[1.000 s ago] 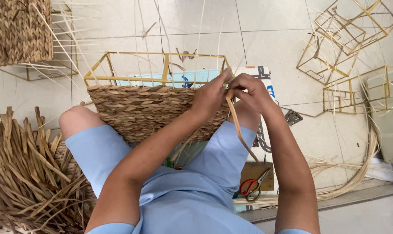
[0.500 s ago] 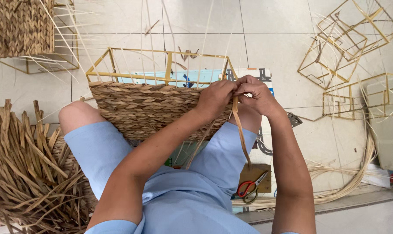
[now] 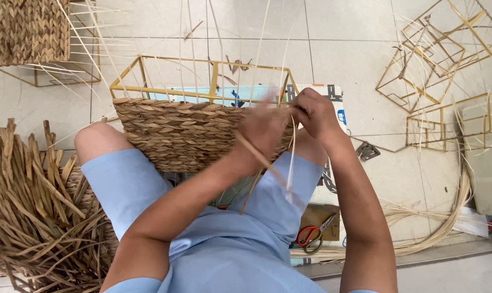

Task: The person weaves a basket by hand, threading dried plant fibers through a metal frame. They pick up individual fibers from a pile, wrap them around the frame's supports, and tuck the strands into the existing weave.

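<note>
Motion blurs the left hand pinching a flat tan fibre strand, its grip unclear, while the right hand clasps the rim of the half-woven, gold-wire-framed straw basket on the lap.

You sit on a pale tiled floor. At its far left corner stands a finished woven basket. Empty gold wire frames lie toward the far right corner. A heap of dried straw covers the left edge. Near you, red-handled scissors rest on a piece of brown cardboard, beside a bundle of pale reeds curving along the right side.
</note>
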